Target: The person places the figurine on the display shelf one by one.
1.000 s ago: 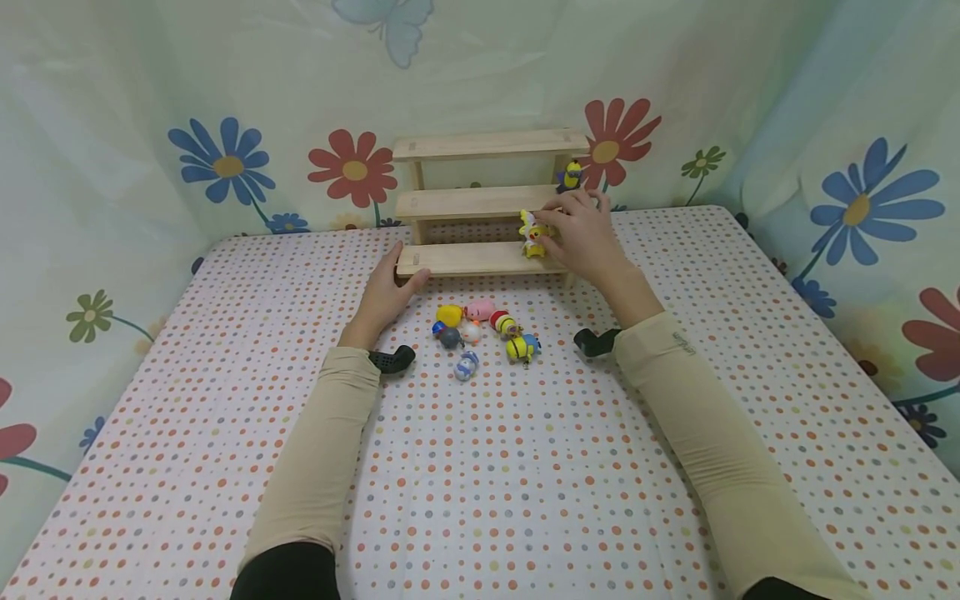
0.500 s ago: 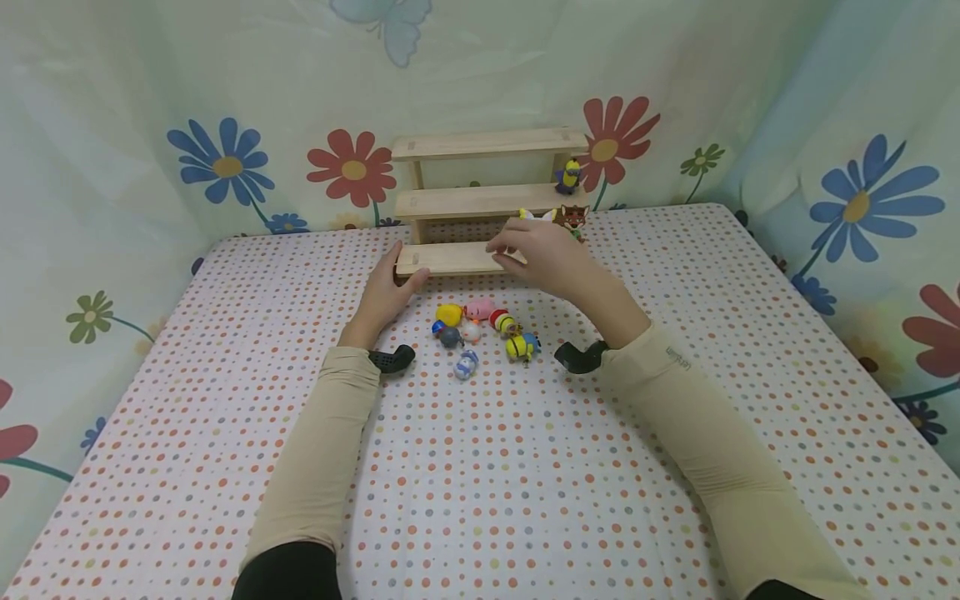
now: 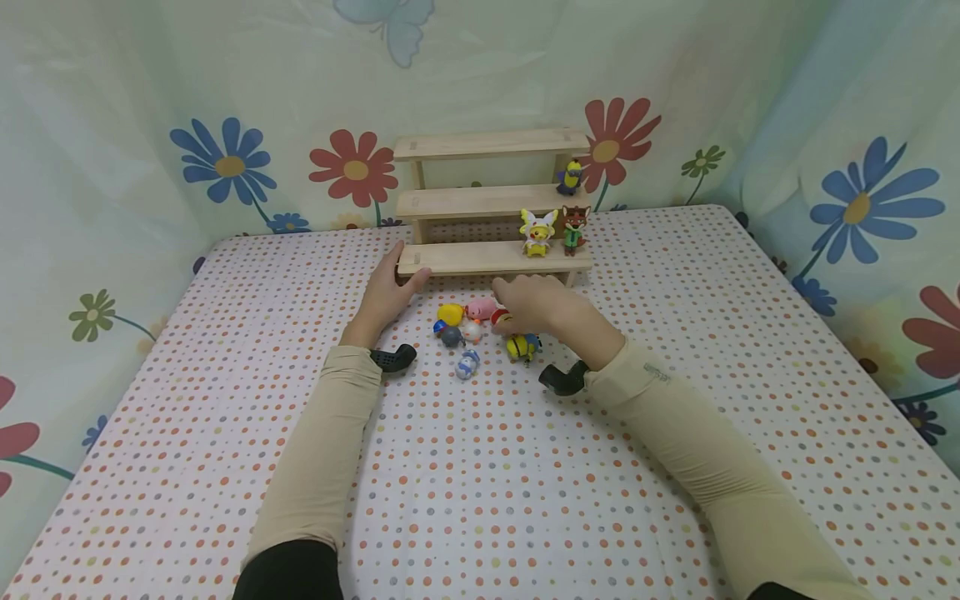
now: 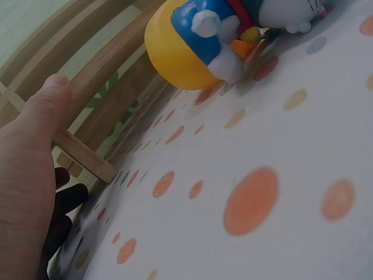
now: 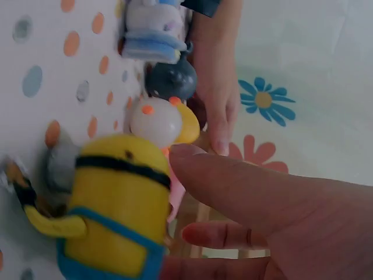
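Observation:
My left hand (image 3: pixel 381 298) grips the left end of the lowest board of a three-step wooden shelf (image 3: pixel 468 260), its thumb (image 4: pixel 46 105) over the front edge. Bent low over a cluster of small toy figures, my right hand (image 3: pixel 546 307) partly covers the red-and-yellow striped figure (image 3: pixel 500 316). Its thumb and fingers are apart in the right wrist view, beside a minion figure (image 5: pixel 119 204). A pink pig figure (image 3: pixel 481 307), a yellow one (image 3: pixel 450 314), a white duck (image 3: pixel 472 331) and a dark grey figure (image 3: pixel 452 337) lie close by.
On the shelf's right side stand a yellow figure with white ears (image 3: pixel 537 232), a fox in green (image 3: pixel 574 231) and, one step up, another minion (image 3: pixel 570 177). A blue-and-white figure (image 3: pixel 467 364) lies nearest me on the dotted tablecloth (image 3: pixel 450 492). A flowered backdrop hangs behind.
My right hand has let go of the yellow white-eared figure on the lowest board, left of the fox, and come down toward me to the toy cluster. My left hand stays on the shelf.

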A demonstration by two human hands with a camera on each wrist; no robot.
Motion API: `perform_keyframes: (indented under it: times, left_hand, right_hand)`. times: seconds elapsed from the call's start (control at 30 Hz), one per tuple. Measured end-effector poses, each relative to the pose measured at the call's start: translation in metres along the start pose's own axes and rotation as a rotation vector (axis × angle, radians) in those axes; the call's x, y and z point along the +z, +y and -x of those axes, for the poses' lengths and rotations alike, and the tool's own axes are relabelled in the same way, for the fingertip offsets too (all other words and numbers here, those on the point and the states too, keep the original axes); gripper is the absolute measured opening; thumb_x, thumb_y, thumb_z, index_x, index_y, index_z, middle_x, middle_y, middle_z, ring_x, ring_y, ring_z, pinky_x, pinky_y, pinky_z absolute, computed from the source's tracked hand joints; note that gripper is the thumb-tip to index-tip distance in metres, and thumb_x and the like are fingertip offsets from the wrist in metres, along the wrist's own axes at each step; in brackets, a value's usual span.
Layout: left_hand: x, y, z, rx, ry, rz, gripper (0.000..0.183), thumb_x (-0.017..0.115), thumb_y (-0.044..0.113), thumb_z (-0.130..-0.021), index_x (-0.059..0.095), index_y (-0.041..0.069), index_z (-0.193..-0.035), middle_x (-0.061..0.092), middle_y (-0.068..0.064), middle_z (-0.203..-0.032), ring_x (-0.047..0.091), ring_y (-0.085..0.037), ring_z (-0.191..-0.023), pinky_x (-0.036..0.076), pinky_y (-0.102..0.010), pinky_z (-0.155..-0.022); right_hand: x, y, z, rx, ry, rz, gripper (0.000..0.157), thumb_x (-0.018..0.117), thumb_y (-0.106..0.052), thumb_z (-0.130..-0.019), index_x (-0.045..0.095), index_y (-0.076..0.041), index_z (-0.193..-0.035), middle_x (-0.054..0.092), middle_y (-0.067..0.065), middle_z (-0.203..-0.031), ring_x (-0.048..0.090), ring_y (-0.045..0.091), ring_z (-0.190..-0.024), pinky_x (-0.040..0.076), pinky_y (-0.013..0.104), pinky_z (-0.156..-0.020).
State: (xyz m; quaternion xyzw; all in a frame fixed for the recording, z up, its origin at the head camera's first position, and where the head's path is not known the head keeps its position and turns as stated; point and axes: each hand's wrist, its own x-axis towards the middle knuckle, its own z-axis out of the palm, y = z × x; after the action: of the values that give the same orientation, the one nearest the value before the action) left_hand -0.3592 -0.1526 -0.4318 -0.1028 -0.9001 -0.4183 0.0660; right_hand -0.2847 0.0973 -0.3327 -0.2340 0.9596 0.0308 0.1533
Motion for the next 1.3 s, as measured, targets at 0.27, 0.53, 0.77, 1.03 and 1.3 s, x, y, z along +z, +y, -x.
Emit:
perform_keyframes:
  times: [0.27, 0.53, 0.77, 1.03, 1.3]
  left_hand:
    - [0.000, -0.001, 0.000, 0.003, 0.001, 0.009, 0.093, 0.053, 0.063, -0.087, 0.015, 0.012, -0.154, 0.023, -0.011, -0.157, 0.023, -0.026, -0.145, 0.022, -0.042, -0.118]
    - [0.000, -0.001, -0.001, 0.003, -0.004, 0.011, 0.093, 0.053, 0.064, -0.086, 0.014, 0.012, -0.154, 0.023, -0.012, -0.157, 0.023, -0.027, -0.145, 0.022, -0.042, -0.117]
    - [0.000, -0.001, -0.001, -0.004, -0.003, 0.004, 0.094, 0.053, 0.065, -0.086, 0.014, 0.013, -0.154, 0.022, -0.011, -0.158, 0.022, -0.026, -0.145, 0.020, -0.042, -0.118]
    - [0.000, 0.000, -0.001, -0.009, -0.006, 0.013, 0.094, 0.053, 0.064, -0.086, 0.014, 0.014, -0.154, 0.022, -0.011, -0.158, 0.023, -0.026, -0.145, 0.021, -0.042, -0.118]
    - [0.000, 0.000, -0.001, -0.015, -0.008, 0.016, 0.093, 0.052, 0.065, -0.086, 0.014, 0.014, -0.154, 0.022, -0.011, -0.158, 0.023, -0.026, -0.145, 0.021, -0.042, -0.118]
  right_hand:
    - [0.010, -0.010, -0.003, 0.045, -0.009, 0.079, 0.069, 0.063, -0.046, -0.088, 0.040, -0.005, -0.138, 0.063, 0.013, -0.120, 0.062, 0.031, -0.106, 0.048, 0.049, -0.091]
    - [0.014, -0.011, -0.004, 0.062, 0.063, 0.073, 0.058, 0.067, -0.038, -0.087, 0.048, -0.002, -0.129, 0.065, 0.013, -0.110, 0.063, 0.031, -0.099, 0.051, 0.048, -0.086]
    - [0.015, -0.011, -0.005, 0.074, 0.079, 0.065, 0.053, 0.069, -0.036, -0.086, 0.052, -0.002, -0.123, 0.064, 0.013, -0.107, 0.063, 0.030, -0.097, 0.051, 0.047, -0.085]
    - [0.014, -0.007, -0.007, 0.093, 0.069, 0.028, 0.054, 0.071, -0.037, -0.084, 0.052, -0.004, -0.121, 0.064, 0.011, -0.102, 0.062, 0.027, -0.091, 0.049, 0.045, -0.084]
    - [0.008, -0.001, -0.008, 0.078, 0.075, -0.059, 0.042, 0.069, -0.034, -0.085, 0.057, -0.006, -0.113, 0.061, 0.006, -0.089, 0.058, 0.020, -0.074, 0.046, 0.033, -0.062]
